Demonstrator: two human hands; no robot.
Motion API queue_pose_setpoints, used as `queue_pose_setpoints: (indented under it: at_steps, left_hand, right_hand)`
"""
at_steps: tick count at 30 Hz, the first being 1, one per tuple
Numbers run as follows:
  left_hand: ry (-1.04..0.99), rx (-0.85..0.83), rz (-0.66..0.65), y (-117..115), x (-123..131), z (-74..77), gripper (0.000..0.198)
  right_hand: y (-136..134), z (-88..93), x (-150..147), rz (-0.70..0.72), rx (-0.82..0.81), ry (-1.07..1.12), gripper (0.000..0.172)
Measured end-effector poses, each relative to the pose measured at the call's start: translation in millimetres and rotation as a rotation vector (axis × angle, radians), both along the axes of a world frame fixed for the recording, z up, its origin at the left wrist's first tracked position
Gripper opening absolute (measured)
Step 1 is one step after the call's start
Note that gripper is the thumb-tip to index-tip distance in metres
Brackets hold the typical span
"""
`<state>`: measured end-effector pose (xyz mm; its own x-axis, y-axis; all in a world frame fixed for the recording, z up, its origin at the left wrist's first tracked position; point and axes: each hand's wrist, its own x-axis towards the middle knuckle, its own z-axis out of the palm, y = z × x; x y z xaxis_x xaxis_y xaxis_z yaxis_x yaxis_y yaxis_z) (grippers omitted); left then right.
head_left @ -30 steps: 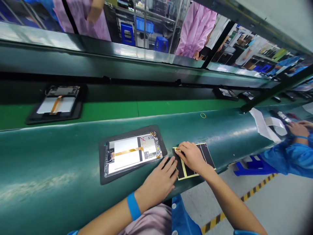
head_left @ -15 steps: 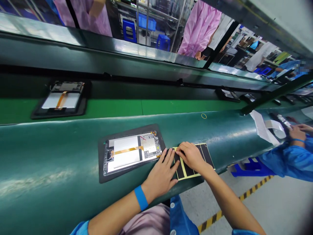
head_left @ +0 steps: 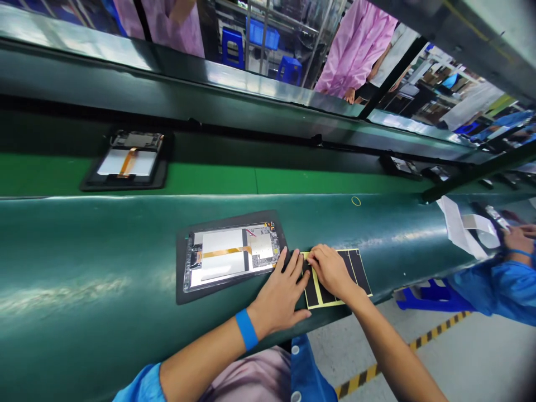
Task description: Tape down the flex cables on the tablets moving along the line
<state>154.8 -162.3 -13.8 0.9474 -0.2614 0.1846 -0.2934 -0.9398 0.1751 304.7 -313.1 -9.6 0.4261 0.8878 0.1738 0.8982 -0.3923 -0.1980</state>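
A sheet of black stickers on yellow backing [head_left: 360, 273] lies on the green bench top near its front edge. My left hand [head_left: 278, 293] is spread flat, its fingertips between the sheet's left edge and the tablet. Over the upper left part of the sheet, my right hand [head_left: 330, 271] pinches with thumb and fingers together; the exact bit between the fingertips is hidden. Left of both hands an opened tablet [head_left: 224, 254] rests on a dark mat [head_left: 181, 279], showing its white battery, orange flat cable and circuit board.
Beyond the bench top runs a green conveyor belt [head_left: 209, 178] carrying another opened tablet [head_left: 129, 159] and several more far right. A yellow rubber band [head_left: 355, 201] and a white paper strip [head_left: 458, 229] lie on the bench. A co-worker's blue sleeve [head_left: 502, 285] is at right.
The view has shifted slightly. The tablet on the belt has moved right. My left fingers are a little more spread; my right hand stays pinched at the sheet's upper left.
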Motion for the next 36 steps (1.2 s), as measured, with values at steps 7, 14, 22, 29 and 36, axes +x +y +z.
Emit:
queue_pose_setpoints:
  at_steps: [7, 14, 22, 29, 36]
  left_hand:
    - [-0.037, 0.006, 0.013, -2, 0, -1.7, 0.087]
    - [-0.142, 0.002, 0.002, 9, -24, 10.8, 0.074]
    - [-0.298, -0.131, 0.402, 73, -105, 17.4, 0.033]
    - [-0.358, -0.165, 0.674, 120, -135, 8.2, 0.02]
    - [-0.326, -0.201, 0.713, 125, -133, 3.3, 0.024]
  right_hand:
    - [-3, 7.8, 14, -0.077, 0.149, 0.009, 0.021]
    - [22, 36.9, 3, -0.076, 0.348, 0.208, 0.02]
    - [112, 43.2, -48, 0.261, 0.262, 0.314, 0.015]
    - [189, 29.0, -86, 0.472, 0.135, 0.324, 0.009]
    - [210, 17.5, -87, 0.42, 0.059, 0.25, 0.008]
